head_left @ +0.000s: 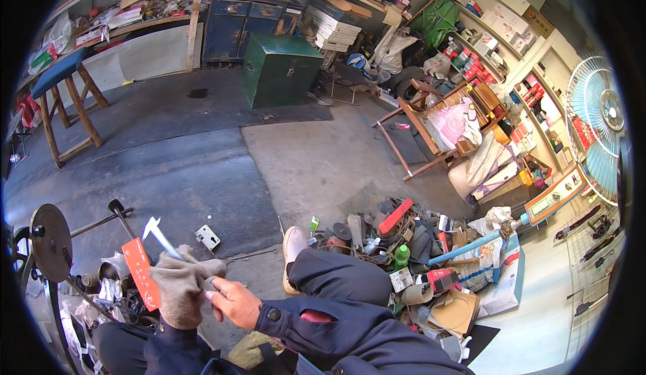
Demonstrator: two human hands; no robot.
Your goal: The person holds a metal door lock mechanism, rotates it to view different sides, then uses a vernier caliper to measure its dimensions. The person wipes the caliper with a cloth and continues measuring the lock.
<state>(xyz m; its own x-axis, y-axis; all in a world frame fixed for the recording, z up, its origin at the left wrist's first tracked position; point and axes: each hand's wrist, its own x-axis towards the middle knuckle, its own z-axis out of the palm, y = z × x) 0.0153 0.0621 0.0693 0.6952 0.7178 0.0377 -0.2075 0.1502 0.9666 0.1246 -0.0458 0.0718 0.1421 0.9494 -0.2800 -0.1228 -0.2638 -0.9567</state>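
Note:
A grey-brown cloth or work glove covers my left hand (pixel 182 294), so its fingers are hidden. From the top of that covering a shiny metal tool (pixel 164 238) with a hooked, hammer-like end sticks up. Bare, my right hand (pixel 233 302) touches the covering's right side, thumb and forefinger close together on a small grey piece that I cannot make out. To the left of the hands stands an orange-red card or box (pixel 141 274) bearing writing. A metal lock plate (pixel 207 238) with cut-outs lies on the dark floor mat beyond them.
By my right leg spreads a heap of tools, scraps and boxes with a green bottle (pixel 401 257). A round metal disc (pixel 51 243) on a machine stands at left. Farther off are a green chest (pixel 280 72), a blue stool (pixel 59 74), a wooden chair (pixel 419 128) and a fan (pixel 605 117).

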